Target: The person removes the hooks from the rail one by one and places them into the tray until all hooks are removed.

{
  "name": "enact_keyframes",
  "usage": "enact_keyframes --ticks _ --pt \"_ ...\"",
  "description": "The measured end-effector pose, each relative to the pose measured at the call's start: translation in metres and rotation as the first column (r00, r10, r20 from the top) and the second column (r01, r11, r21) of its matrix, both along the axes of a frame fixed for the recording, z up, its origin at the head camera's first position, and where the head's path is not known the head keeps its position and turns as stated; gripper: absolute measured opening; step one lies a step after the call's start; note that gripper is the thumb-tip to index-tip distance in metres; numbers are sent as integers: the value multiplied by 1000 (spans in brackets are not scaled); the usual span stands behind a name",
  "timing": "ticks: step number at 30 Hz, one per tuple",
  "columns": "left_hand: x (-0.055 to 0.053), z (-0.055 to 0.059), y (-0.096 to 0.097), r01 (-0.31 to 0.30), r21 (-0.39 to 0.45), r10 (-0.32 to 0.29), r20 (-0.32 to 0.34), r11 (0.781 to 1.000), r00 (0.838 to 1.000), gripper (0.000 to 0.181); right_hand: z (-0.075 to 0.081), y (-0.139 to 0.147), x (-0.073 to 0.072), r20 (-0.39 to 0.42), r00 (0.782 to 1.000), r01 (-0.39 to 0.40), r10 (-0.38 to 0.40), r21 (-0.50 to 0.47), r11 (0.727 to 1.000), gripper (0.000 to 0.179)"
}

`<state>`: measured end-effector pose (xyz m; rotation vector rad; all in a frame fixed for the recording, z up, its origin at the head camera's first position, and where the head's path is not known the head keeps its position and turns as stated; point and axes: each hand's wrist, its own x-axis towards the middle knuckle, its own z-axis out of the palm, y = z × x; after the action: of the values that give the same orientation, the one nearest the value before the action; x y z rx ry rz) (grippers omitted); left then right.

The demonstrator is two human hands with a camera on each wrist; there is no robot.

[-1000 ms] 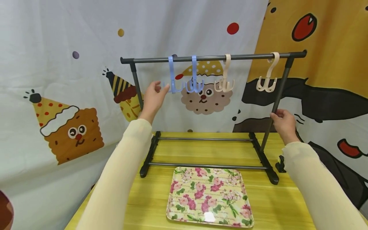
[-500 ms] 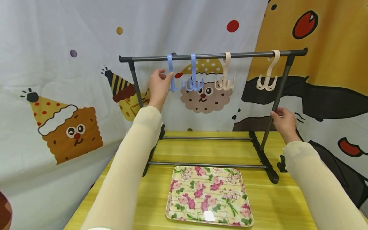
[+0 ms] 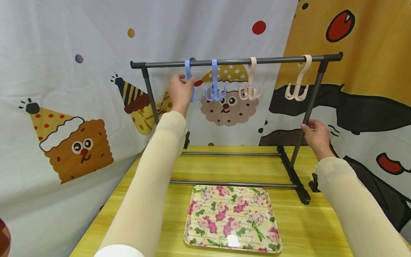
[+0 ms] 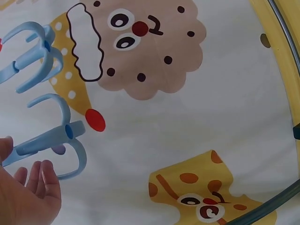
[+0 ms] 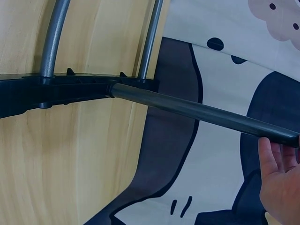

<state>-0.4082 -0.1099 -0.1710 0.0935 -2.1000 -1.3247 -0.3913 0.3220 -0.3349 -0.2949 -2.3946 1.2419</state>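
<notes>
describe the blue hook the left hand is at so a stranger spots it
Find the dark rack on the table. Four hooks hang from its top bar, two blue, two cream. Yours is the leftmost blue hook, the only one partly hidden by the left hand.

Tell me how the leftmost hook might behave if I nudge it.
The leftmost hook will probably swing, as it hangs over the rail by its top. It looks stiff: its prongs hold their curves unsupported. It may also slide sideways, since the rail looks smooth.
</notes>
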Motion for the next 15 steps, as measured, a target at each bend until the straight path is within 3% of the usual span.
enact_keyframes --ticks 15 --pt "-8 -3 5 -69 -66 66 -49 995 997 28 -1 1 0 -21 1000 -4 4 8 1000 53"
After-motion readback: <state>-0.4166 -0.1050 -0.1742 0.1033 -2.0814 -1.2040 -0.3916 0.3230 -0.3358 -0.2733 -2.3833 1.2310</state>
